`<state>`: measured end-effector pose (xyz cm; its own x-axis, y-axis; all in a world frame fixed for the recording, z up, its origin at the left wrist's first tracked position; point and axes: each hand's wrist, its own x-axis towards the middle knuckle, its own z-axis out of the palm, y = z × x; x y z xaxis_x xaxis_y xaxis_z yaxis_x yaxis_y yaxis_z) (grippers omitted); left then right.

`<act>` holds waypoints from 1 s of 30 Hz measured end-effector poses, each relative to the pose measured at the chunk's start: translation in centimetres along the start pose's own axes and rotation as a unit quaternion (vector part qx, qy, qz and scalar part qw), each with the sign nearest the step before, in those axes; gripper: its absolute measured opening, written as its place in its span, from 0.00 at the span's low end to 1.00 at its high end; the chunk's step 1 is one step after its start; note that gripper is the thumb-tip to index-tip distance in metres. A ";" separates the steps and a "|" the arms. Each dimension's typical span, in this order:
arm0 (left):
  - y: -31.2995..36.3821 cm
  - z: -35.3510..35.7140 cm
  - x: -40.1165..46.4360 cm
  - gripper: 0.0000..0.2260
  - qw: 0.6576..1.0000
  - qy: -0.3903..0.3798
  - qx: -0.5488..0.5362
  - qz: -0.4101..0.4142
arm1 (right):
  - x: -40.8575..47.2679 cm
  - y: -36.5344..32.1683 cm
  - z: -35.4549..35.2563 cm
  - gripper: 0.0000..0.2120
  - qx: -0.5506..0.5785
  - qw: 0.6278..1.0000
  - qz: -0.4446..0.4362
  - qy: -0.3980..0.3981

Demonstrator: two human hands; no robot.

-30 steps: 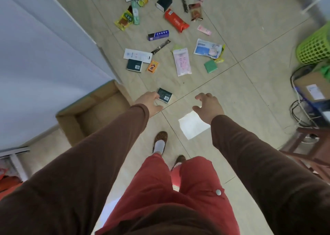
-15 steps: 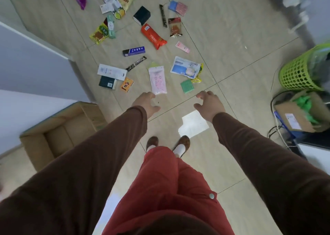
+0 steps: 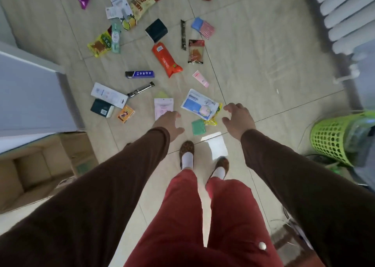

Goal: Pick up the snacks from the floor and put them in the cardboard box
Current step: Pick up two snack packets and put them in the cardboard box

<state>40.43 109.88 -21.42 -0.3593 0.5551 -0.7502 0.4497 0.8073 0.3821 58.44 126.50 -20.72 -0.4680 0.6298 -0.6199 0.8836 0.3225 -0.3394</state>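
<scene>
Several snack packets lie scattered on the tiled floor ahead of me. Among them are an orange pouch (image 3: pixel 166 60), a pink packet (image 3: pixel 163 107), a blue-and-white packet (image 3: pixel 197 104), a small green packet (image 3: pixel 198 127) and a dark blue bar (image 3: pixel 140 74). My left hand (image 3: pixel 169 123) hangs over the pink packet's near end, fingers loosely spread, holding nothing. My right hand (image 3: pixel 238 119) hovers just right of the blue-and-white packet, fingers relaxed and empty. The open cardboard box (image 3: pixel 30 171) sits at the left beside a white wall.
A green mesh basket (image 3: pixel 334 143) stands at the right. A white radiator (image 3: pixel 343 17) runs along the upper right. My feet (image 3: pixel 187 155) stand just behind the nearest packets. A bright patch of light (image 3: pixel 216 145) lies on the floor.
I have stepped forward toward the packets. The box has slid back to my left. Both hands have stayed stretched out and empty, now nearer the pink and blue-and-white packets.
</scene>
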 end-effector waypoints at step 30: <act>-2.2 23.5 48.2 0.34 0.929 0.013 0.358 0.094 | 41.2 21.2 25.6 0.27 0.053 0.949 0.235 -0.202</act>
<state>41.39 130.15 -71.09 -0.2347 0.6847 -0.6900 0.9320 0.3603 0.0405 57.52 141.24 -71.56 -0.0083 0.3569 -0.9341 0.9998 -0.0143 -0.0144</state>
